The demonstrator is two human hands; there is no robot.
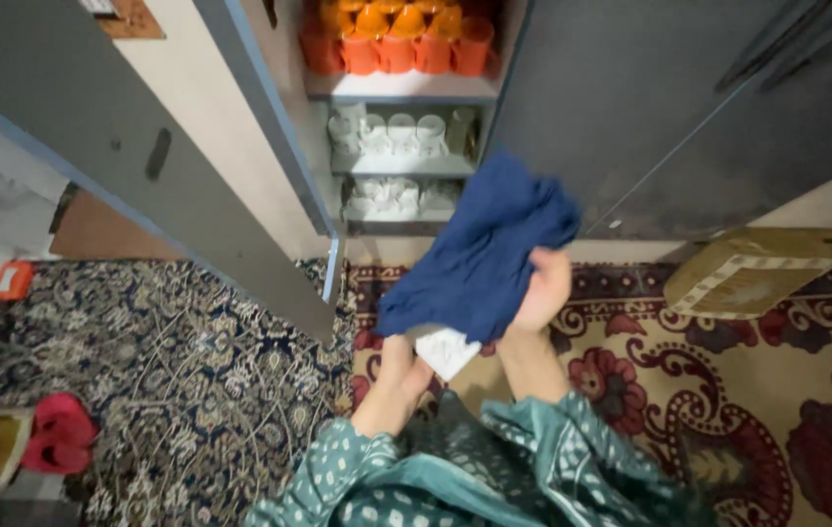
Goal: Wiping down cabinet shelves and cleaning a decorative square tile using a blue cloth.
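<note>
The blue cloth (482,256) hid most fingers of the right hand (541,289) and the left hand's (398,376) fingertips. At twelve o'clock, the orange cups (396,37) were cut off by the top edge; the white cups (398,132) below blurred together.

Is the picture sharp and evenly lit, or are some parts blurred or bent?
Head view: the blue cloth and both hands are slightly motion-soft; the cupboard shelves are brightest; the door edges lean outward, wide-lens distortion; the carpet is dimmer but readable.
</note>
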